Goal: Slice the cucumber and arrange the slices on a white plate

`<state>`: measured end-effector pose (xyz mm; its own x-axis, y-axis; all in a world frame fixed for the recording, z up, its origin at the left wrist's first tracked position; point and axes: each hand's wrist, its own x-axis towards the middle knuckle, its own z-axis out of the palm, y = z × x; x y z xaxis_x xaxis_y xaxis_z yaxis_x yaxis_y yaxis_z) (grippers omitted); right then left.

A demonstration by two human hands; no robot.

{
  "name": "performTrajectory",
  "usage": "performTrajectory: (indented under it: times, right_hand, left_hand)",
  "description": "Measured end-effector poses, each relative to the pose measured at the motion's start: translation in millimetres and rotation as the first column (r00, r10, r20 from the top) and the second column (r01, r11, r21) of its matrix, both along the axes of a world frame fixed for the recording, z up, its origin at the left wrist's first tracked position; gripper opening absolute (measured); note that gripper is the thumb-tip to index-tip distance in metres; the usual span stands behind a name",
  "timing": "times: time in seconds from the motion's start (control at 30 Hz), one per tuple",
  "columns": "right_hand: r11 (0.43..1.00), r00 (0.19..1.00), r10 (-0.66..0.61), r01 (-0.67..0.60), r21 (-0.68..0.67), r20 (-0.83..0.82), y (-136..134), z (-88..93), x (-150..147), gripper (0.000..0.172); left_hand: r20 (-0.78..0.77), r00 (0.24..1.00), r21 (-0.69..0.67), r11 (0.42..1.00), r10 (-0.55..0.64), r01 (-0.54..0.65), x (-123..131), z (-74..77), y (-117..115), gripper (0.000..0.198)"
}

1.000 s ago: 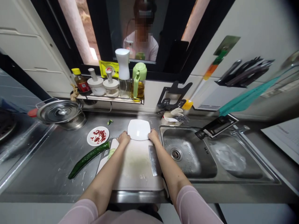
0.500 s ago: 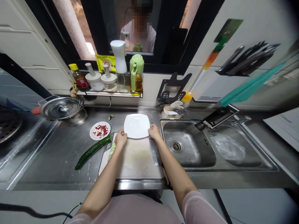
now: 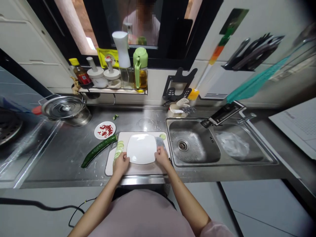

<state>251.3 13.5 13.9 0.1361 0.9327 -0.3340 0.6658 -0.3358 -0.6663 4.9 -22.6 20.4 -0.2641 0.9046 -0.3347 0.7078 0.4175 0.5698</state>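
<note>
A white square plate (image 3: 141, 148) is over the middle of a white cutting board (image 3: 134, 169); I cannot tell whether it rests on it. My left hand (image 3: 121, 163) grips the plate's near left corner and my right hand (image 3: 161, 156) grips its right edge. A row of cucumber slices (image 3: 118, 149) lies on the board left of the plate. One slice (image 3: 162, 136) sits at the board's far right corner. The rest of the cucumber (image 3: 99, 150) lies on the steel counter, pointing at the board. A knife blade (image 3: 159, 141) peeks out by my right hand.
A small plate of chopped red chili (image 3: 105, 130) is behind the cucumber. A lidded pot (image 3: 64, 110) stands at far left. The sink (image 3: 195, 144) lies right of the board. Bottles and jars fill a shelf (image 3: 112, 89) at the back wall. A person stands outside the window.
Both hands have pulled the white plate from the counter behind the board toward me, over the board. The plate now covers most of the knife. The camera has drawn back.
</note>
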Motion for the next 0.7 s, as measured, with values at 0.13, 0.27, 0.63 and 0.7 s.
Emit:
performTrajectory:
  times: [0.13, 0.27, 0.63, 0.7]
  right_hand:
    - [1.0, 1.0, 0.011, -0.01, -0.017, 0.013, -8, -0.9, -4, 0.034]
    - [1.0, 1.0, 0.008, -0.008, 0.003, -0.001, -9, -5.0, -4, 0.035]
    - [0.997, 0.999, 0.002, 0.002, 0.078, -0.051, -9, -23.6, 0, 0.029]
    - [0.997, 0.999, 0.008, -0.005, 0.076, -0.035, -9, -24.7, 0, 0.03]
  left_hand:
    - [-0.055, 0.998, -0.03, 0.999, -0.025, 0.023, 0, 1.5, -7, 0.022]
    - [-0.111, 0.993, -0.059, 0.997, -0.047, 0.041, 3, 5.2, -9, 0.023]
    - [-0.149, 0.986, -0.093, 0.994, -0.07, 0.057, 8, 4.9, -12, 0.025]
    - [-0.147, 0.987, -0.089, 0.994, -0.07, 0.057, 8, 5.3, -12, 0.025]
